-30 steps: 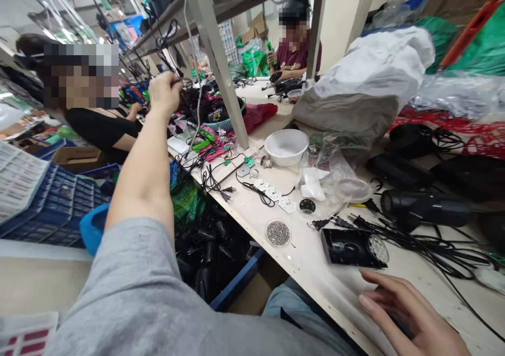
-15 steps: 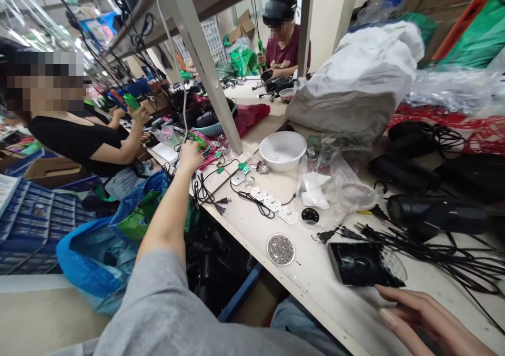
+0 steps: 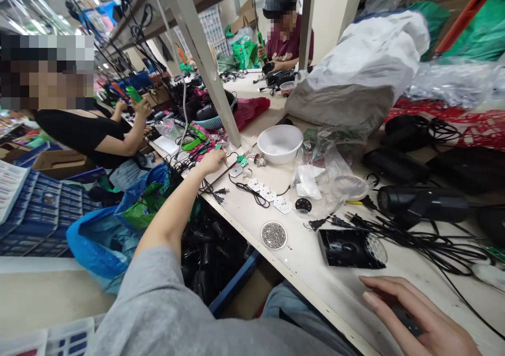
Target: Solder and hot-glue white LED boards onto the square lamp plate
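Observation:
My left hand (image 3: 212,162) reaches over the bench edge, its fingers pointing at a tiny green circuit board (image 3: 218,146) among black cables (image 3: 207,186). A second green board (image 3: 242,160) lies just to its right. My right hand (image 3: 410,314) rests at the near bench edge, curled around a small black part (image 3: 406,319) that is mostly hidden. Just beyond those fingers lies a black hair dryer shell (image 3: 351,248) with a round mesh end. Nearby are a round dish of small screws (image 3: 273,235) and several white perforated plates (image 3: 268,193).
A white bowl (image 3: 279,143), a plastic bag (image 3: 319,174) and a large white sack (image 3: 359,67) stand on the bench. Black hair dryers (image 3: 422,203) lie at right. A metal post (image 3: 201,56) rises through the bench. Two co-workers (image 3: 90,135) (image 3: 286,43) sit beyond it.
My left hand has come down from a raised position and moved right along the bench to the green boards. My right hand has shifted only slightly.

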`<state>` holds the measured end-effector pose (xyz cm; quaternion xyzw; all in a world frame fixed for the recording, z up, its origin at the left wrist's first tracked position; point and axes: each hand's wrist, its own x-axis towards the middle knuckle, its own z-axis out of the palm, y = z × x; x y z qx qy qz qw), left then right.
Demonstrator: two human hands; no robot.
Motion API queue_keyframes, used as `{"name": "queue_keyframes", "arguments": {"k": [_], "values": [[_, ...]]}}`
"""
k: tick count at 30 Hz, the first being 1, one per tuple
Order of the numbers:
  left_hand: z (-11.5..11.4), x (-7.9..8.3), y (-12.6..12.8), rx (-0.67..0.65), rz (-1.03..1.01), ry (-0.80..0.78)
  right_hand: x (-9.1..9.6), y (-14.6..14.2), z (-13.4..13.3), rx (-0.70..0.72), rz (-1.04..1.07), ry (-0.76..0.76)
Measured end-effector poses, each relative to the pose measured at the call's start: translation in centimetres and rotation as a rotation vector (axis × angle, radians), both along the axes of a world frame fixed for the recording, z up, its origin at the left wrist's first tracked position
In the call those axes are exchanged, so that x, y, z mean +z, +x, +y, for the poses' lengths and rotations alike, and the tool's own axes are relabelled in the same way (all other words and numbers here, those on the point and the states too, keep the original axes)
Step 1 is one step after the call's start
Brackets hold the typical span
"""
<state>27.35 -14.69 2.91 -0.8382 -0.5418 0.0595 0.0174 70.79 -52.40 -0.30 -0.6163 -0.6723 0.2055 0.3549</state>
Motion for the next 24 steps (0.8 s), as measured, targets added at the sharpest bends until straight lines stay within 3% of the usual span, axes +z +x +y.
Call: {"name": "queue_keyframes", "arguments": {"k": [7,16,24], "values": [[-1.3,0.2,-0.4,0.149,0.116,0.004,0.4,-0.6,-1.0,0.039,0.039,-0.022],[-2.7,1.4,-1.5,0.141,0.164,-0.061,1.2,-0.9,-1.4,0.055,0.012,0.030],[-3.2,5.3,-0.4,0.144,0.091,0.068,1.0,-0.5,-1.4,0.033,0.018,-0.002]]}}
